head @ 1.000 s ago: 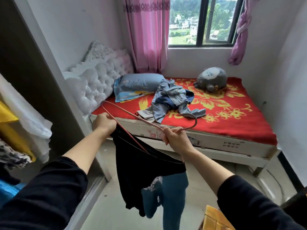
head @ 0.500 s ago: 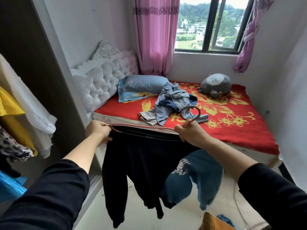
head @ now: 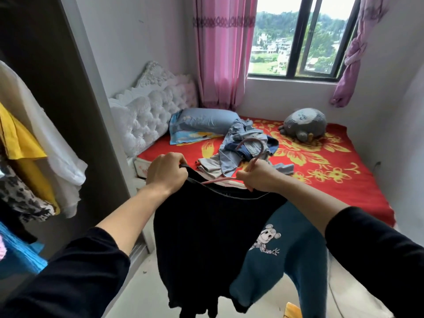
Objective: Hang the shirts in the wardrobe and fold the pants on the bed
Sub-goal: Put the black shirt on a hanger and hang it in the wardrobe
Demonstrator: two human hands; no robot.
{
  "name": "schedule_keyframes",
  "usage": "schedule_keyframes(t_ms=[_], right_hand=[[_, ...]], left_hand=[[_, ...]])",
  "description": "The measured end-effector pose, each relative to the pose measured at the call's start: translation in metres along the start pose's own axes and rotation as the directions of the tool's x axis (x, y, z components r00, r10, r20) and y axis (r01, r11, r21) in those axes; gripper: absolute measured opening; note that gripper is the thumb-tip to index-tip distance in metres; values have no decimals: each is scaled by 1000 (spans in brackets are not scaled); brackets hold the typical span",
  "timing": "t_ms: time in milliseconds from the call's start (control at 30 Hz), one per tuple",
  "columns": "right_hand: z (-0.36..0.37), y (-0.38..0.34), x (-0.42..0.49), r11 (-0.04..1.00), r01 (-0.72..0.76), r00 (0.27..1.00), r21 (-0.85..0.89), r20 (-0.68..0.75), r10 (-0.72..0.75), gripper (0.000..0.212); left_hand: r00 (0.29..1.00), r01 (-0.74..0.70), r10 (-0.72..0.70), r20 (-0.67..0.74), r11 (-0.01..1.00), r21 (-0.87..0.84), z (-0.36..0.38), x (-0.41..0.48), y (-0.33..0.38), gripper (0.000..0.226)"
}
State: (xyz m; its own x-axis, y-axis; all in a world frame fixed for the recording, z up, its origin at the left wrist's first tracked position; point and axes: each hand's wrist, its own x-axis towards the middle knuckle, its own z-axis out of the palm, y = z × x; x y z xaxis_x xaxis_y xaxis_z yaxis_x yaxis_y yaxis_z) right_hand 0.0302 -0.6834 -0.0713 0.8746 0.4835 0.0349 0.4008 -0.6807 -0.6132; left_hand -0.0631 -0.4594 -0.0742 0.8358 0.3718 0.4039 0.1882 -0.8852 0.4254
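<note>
Holding item: black shirt (head: 206,226), hanging in front of person, above floor, near bed (head: 344,191) edge. L hand (head: 167,172): grip closed on shirt's top edge. R hand (head: 255,175): grip closed round pink hanger (head: 257,157) below hook, hook pointing up. Teal garment (head: 280,267) w/ mouse print hangs behind shirt, under R arm. Denim clothes pile (head: 241,143) on bed. Wardrobe (head: 75,111) at L, white & yellow tops inside.

Black left sleeve (head: 68,276) from 7 o'clock, matching right sleeve (head: 378,260) from 5 o'clock, both ending mid-forearm; forearms, left hand (head: 167,174) and right hand (head: 258,176) bare.
</note>
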Motion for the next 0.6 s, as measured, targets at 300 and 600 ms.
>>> schedule_keyframes(t_ms=[300, 600], right_hand=[[-3, -19, 6, 999, 24, 994, 43, -111, -20, 35], [-7, -38, 21, 991, 72, 982, 111, -184, -51, 34]], left_hand=[[988, 84, -87, 124, 996, 27, -11, -6, -9, 30], [991, 10, 18, 132, 978, -210, -20, 3, -13, 17]])
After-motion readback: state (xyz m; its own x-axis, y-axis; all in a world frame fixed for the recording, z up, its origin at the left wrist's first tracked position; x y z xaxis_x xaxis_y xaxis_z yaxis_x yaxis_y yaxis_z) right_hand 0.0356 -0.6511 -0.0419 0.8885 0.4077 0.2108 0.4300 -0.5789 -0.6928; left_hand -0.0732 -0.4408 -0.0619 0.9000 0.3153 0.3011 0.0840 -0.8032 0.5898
